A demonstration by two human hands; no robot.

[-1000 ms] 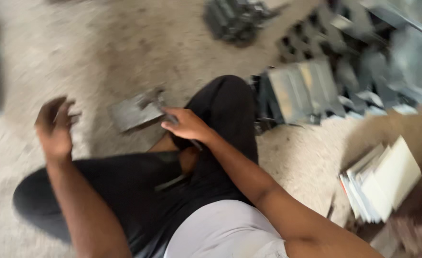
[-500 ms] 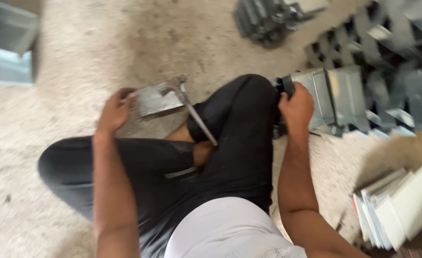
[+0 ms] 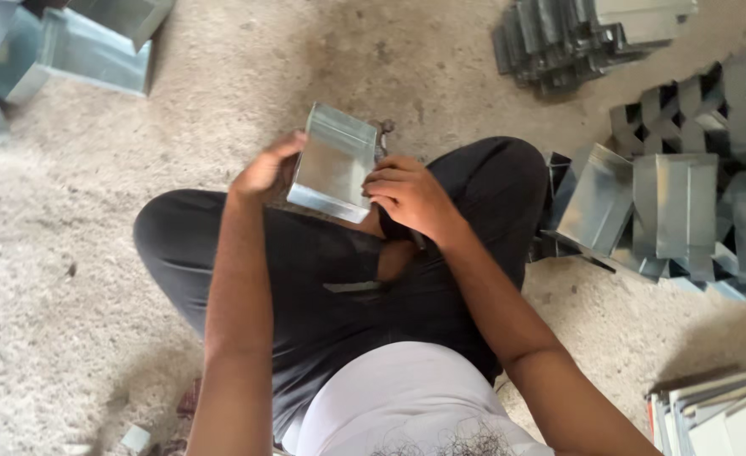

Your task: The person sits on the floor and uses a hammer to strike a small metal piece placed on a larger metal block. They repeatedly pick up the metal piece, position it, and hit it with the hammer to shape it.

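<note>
Left grip (image 3: 265,166): grasping the left edge of the folded metal sheet piece (image 3: 334,162).
Right grip (image 3: 407,192): grasping its right edge.
Piece: above the crossed legs (image 3: 305,262).
Right: interlocked metal pieces (image 3: 686,211) on the floor (image 3: 60,279).

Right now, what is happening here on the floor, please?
A person sits cross-legged on a dusty concrete floor and holds a folded sheet-metal piece above the lap with both hands. The left hand takes its left edge, and the right hand pinches its right edge. Similar metal pieces lie in a heap to the right, another stack lies further away, and larger metal boxes stand at the upper left.
</note>
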